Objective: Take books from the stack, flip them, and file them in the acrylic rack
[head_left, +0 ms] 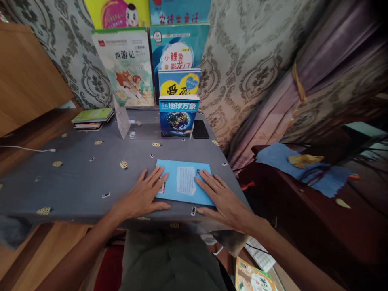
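A light blue book (pixel 171 186) lies flat near the front edge of the cloth-covered table, with a pale text panel and a barcode on the side facing up. My left hand (pixel 144 195) rests flat over its left end, fingers spread, partly hiding the barcode. On the right end lies my right hand (pixel 222 199), palm down, its fingers apart on the cover. Both thumbs point inward along the book's near edge. Neither hand is closed around the book.
Several books stand in a clear acrylic rack (pixel 123 123) at the back, a blue globe-cover book (pixel 178 119) foremost. Beside it lies a black phone (pixel 200 129). Green-topped booklets (pixel 91 119) are stacked at left, near a white cable (pixel 33 149). A dark red cabinet (pixel 303 218) stands at right.
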Demonstrator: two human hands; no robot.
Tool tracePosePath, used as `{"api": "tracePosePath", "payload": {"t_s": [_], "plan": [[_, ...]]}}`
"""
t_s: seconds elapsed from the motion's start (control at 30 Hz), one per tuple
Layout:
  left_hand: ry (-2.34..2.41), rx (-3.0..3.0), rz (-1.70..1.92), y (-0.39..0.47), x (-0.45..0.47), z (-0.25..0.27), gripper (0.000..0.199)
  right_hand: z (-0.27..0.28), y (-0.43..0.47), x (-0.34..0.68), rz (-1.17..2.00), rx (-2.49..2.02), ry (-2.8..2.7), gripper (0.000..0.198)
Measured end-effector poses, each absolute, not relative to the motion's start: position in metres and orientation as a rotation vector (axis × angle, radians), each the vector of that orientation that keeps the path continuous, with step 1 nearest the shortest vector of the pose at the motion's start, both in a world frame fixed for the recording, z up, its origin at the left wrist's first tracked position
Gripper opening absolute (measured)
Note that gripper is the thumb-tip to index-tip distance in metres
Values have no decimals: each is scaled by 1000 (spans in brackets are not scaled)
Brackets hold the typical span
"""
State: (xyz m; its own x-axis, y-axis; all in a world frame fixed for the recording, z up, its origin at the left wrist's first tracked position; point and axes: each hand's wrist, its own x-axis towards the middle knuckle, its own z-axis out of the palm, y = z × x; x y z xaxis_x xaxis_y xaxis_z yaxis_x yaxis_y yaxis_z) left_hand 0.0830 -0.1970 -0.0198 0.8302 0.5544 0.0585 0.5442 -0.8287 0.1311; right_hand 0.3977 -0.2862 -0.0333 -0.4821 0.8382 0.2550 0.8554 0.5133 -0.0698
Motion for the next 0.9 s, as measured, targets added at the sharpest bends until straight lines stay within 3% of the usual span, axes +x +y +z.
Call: {"api": "tracePosePath", "payload": {"t_s": [0.23,0.4,0.6,0.77,0.9], "plan": [[814,2964,122,-220,75,-17,102,-43,-306,400,-135,-1331,-2525,83],[835,3078,236,-239,68,-23,75,-50,-318,399,-128,-1239,-2475,73],[743,3084,438,-243,56,-21,60,-19,-317,401,214,-1027,-2280,56],[703,2715,645,-235,57,10,42,12,-284,396,652,-1081,-1900,32],[1016,2232,685,-231,71,33,26,13,-241,391,863,-1305,-1487,38]]}}
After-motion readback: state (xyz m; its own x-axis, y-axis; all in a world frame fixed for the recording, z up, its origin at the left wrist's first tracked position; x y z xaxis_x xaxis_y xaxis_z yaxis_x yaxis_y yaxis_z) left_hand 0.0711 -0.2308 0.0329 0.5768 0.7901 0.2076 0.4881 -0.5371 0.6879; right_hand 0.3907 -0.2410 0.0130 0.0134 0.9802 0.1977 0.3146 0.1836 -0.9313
